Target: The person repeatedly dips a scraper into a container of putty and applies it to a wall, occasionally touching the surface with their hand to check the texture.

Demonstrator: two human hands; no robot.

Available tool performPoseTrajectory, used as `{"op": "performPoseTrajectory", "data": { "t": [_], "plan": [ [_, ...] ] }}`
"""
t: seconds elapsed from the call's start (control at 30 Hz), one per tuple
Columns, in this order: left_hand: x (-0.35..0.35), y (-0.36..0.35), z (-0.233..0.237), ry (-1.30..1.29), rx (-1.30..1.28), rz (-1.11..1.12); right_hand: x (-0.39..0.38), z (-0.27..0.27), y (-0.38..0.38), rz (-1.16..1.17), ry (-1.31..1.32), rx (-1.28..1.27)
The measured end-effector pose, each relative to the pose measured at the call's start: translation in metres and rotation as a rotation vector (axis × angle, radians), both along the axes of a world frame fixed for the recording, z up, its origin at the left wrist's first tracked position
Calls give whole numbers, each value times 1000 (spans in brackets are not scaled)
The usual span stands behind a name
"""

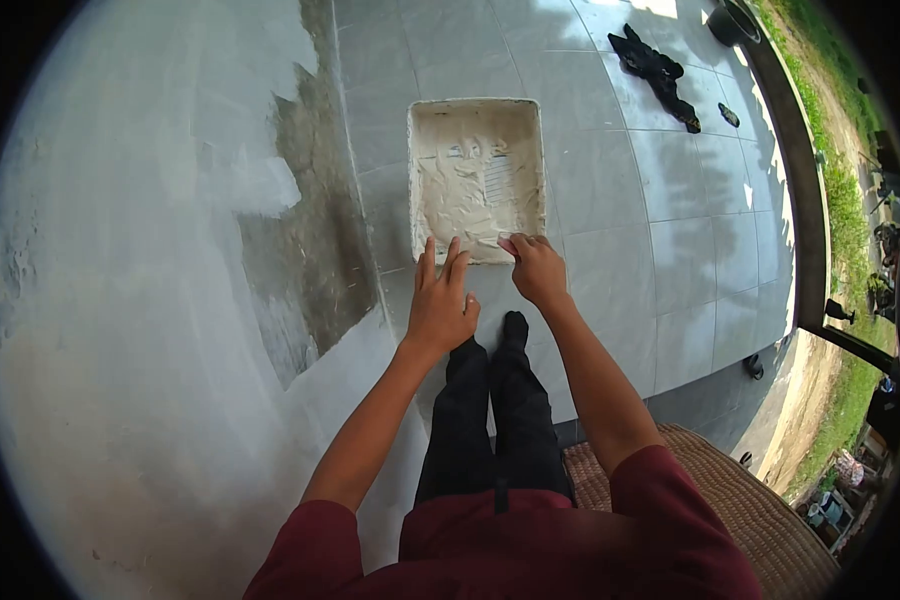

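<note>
A rectangular paint tray [541, 170], its rim and inside smeared with thick cream paint [450, 195], rests on the grey tiles in front of me. My left hand [442, 305] is over the tray's near left corner, fingers apart and pointing forward, with nothing in them. At the near right corner my right hand [538, 270] is closed, thumb and fingers pinched together right at the rim. A small pinkish spot shows at its fingertips; I cannot tell what it is. Ridged lines show through the paint in the tray's right half.
On my left rises a wall [150, 250] with whitish coating and a bare grey patch [320, 240]. A black cloth [658, 75] lies on the floor tiles [610, 290], far right, near a dark bucket [732, 24]. A woven seat [710, 480] is behind me at right.
</note>
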State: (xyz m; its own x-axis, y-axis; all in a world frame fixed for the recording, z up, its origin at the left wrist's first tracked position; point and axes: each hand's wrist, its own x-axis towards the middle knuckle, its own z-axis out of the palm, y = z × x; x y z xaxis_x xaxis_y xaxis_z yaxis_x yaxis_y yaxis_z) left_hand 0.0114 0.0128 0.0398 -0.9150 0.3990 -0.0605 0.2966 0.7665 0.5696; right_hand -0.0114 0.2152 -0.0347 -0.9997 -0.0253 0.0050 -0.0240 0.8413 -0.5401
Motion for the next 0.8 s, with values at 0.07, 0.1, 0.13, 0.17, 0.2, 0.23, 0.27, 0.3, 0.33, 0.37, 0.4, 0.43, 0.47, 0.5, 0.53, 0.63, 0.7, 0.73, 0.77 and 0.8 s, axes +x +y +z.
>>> {"op": "performPoseTrajectory", "data": {
  "t": [0.07, 0.1, 0.13, 0.17, 0.2, 0.23, 0.27, 0.3, 0.33, 0.37, 0.4, 0.43, 0.47, 0.5, 0.53, 0.63, 0.7, 0.73, 0.77, 0.8],
  "plan": [
    [5, -3, -9, -19, 3, 8, -7, -20, -6, -37, -37, 24],
    [7, -6, -12, -26, -2, 5, -9, -29, -9, -73, -64, 55],
    [7, -8, -16, -34, 8, 9, -11, -37, -14, -75, -67, 51],
    [9, -11, -18, -45, 17, 13, -11, -44, -20, -78, -24, 80],
    [10, -14, -21, -51, 14, 10, -11, -50, -25, -83, 19, 111],
    [10, -16, -23, -67, 15, 32, -12, -52, -31, -86, 16, 110],
    [11, -18, -26, -85, 17, 55, -11, -53, -40, -109, -49, 114],
    [11, -19, -28, -87, 19, 52, -12, -54, -48, -133, -110, 119],
    [10, -21, -30, -103, 13, 73, -13, -54, -57, -136, -113, 120],
    [10, -22, -31, -120, 7, 93, -13, -53, -66, -142, -148, 74],
    [9, -23, -32, -125, 9, 90, -14, -51, -74, -148, -184, 28],
    [8, -24, -32, -116, 21, 98, -14, -53, -79, -99, -166, 12],
    [5, -24, -32, -104, 31, 106, -13, -52, -78, -100, -167, 13],
    [3, -25, -32, -104, 32, 105, -13, -52, -77, 17, -126, 19],
    [1, -26, -31, -109, 30, 114, -12, -52, -75, 136, -86, 25],
    [-8, -27, -28, -102, 35, 124, -11, -57, -46, 306, -55, 131],
    [-10, -29, -28, -91, 40, 124, -12, -57, -20, 420, -31, 193],
    [-11, -29, -30, -83, 41, 128, -12, -55, -9, 420, -30, 195],
    [-11, -29, -31, -75, 43, 131, -11, -53, 1, 311, -36, 197],
    [-11, -27, -30, -73, 49, 133, -12, -50, 8, 203, -41, 201]
  ]
}}
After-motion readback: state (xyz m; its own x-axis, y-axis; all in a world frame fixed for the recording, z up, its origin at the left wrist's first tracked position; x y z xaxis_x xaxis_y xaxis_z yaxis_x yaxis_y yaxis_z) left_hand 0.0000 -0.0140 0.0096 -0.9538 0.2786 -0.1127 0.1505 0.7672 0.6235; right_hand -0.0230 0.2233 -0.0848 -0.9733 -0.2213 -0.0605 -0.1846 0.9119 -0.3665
